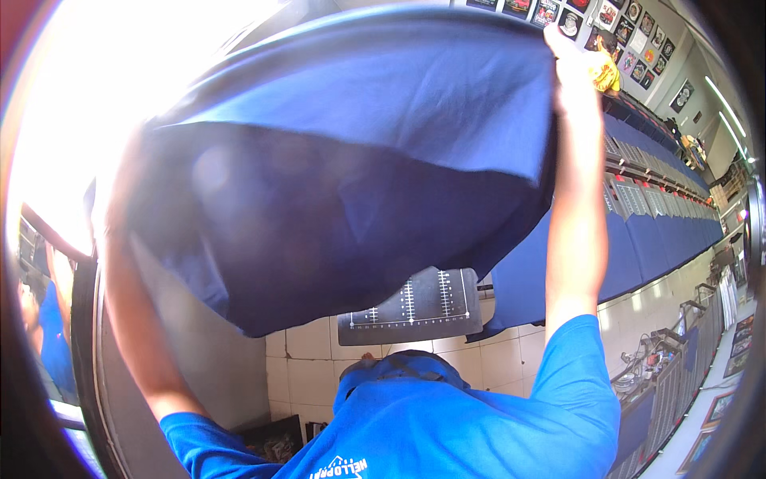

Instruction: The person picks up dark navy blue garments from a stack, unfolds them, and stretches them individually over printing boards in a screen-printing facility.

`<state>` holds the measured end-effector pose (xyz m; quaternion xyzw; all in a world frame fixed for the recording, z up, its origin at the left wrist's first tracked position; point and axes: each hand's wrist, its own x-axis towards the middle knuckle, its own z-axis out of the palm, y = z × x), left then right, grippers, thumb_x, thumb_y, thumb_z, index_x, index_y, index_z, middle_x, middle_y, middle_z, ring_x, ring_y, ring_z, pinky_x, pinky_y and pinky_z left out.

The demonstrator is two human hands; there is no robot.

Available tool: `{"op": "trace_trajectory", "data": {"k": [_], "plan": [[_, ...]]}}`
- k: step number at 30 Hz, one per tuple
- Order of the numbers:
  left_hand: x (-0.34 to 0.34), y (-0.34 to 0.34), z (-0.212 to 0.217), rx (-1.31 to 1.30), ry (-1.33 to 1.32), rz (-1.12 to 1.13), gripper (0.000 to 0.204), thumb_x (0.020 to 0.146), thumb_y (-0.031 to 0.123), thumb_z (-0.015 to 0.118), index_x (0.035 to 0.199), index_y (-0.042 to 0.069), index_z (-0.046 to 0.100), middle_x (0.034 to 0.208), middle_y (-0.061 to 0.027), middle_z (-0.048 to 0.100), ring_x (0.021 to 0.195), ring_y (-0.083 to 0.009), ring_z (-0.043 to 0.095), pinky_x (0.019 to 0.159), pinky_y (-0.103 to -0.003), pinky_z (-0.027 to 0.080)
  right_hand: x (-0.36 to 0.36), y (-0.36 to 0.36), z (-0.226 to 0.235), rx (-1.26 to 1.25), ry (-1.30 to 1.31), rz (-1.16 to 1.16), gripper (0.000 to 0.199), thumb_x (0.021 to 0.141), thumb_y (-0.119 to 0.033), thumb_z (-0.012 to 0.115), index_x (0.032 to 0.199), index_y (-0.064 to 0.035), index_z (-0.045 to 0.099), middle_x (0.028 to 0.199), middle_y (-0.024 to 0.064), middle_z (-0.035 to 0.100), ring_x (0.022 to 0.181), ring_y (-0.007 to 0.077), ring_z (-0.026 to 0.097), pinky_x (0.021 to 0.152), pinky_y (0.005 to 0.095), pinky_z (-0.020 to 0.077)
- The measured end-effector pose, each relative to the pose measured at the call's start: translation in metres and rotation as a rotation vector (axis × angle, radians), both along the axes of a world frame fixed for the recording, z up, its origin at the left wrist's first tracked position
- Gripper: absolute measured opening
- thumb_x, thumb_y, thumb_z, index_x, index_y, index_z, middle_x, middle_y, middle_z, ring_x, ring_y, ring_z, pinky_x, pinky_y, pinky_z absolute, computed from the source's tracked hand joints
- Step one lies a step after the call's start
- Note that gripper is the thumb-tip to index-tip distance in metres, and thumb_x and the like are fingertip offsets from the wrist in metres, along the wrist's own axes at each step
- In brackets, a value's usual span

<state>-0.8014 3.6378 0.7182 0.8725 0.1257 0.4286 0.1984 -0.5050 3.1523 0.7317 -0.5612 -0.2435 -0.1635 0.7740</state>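
1. Fabric is filling most of the view: a dark blue garment (343, 160) is being held spread and raised in front of the person, well above the dark platen board (415, 307) with white ruler marks below it.
2. The right hand (570, 60) is gripping the garment's upper right edge, fingers closed over the cloth, arm stretched upward so the cloth is hanging open rather than bunched.
3. The left hand is lost behind the fabric and the window glare, so its fingers cannot be told; only the left forearm (132, 319) is showing, angled up to the garment's left side.
4. Both arms are standing wide apart, which is keeping the cloth taut across its top edge.
5. Rows of blue garments (654, 231) are lying on stations along the right, under framed pictures (630, 24) on the wall.
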Motion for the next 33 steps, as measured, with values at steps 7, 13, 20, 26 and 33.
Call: {"op": "trace_trajectory", "data": {"k": [7, 13, 20, 26, 33], "plan": [[0.108, 0.037, 0.01, -0.064, 0.164, -0.024, 0.031, 0.09, 0.012, 0.053, 0.117, -0.001, 0.062, 0.103, -0.0109, 0.064, 0.092, -0.019, 0.06, 0.083, -0.033, 0.049, 0.133, -0.073, -0.057, -0.018, 0.408, 0.054, 0.022, 0.097, -0.03, 0.063, 0.105, -0.0101, 0.057, 0.083, 0.0059, 0.059, 0.079, 0.02, 0.062, 0.072, 0.0367, 0.0514], [-0.035, 0.013, 0.047, 0.185, -0.193, -0.119, 0.029, 0.091, 0.012, 0.051, 0.114, -0.001, 0.063, 0.097, -0.0076, 0.064, 0.087, -0.0162, 0.058, 0.079, -0.031, 0.049, 0.04, -0.117, 0.02, 0.276, 0.15, 0.088, 0.028, 0.099, -0.022, 0.058, 0.118, -0.0018, 0.062, 0.114, 0.0123, 0.069, 0.103, 0.0254, 0.067, 0.096, 0.0408, 0.0506], [-0.125, -0.136, -0.097, 0.042, -0.041, -0.031, 0.012, 0.081, 0.006, 0.059, 0.091, -0.001, 0.059, 0.089, -0.0101, 0.059, 0.085, -0.0235, 0.058, 0.08, -0.032, 0.046, -0.138, -0.175, -0.111, -0.079, 0.501, -0.436, 0.051, 0.099, -0.039, 0.059, 0.128, 0.0028, 0.059, 0.124, 0.0103, 0.063, 0.112, 0.0195, 0.06, 0.099, 0.0344, 0.0452], [-0.16, -0.164, -0.23, -0.166, 0.237, 0.152, 0.029, 0.065, -0.01, 0.055, 0.09, 0.001, 0.062, 0.099, -0.0124, 0.061, 0.097, -0.0299, 0.057, 0.09, -0.038, 0.045, -0.168, -0.195, -0.273, -0.232, 0.831, -0.365, 0.041, 0.097, -0.027, 0.063, 0.124, 0.0039, 0.061, 0.12, 0.0079, 0.064, 0.11, 0.0161, 0.057, 0.1, 0.0299, 0.0422], [-0.177, -0.173, -0.379, -0.268, 0.463, 0.205, 0.042, 0.06, -0.015, 0.054, 0.094, 0.005, 0.068, 0.112, -0.0103, 0.061, 0.112, -0.0319, 0.054, 0.099, -0.041, 0.041, -0.184, -0.203, -0.435, -0.425, 0.974, -0.326, 0.032, 0.095, -0.026, 0.064, 0.112, 0.0007, 0.064, 0.1, 0.0031, 0.064, 0.095, 0.0132, 0.056, 0.087, 0.0309, 0.044]]}}
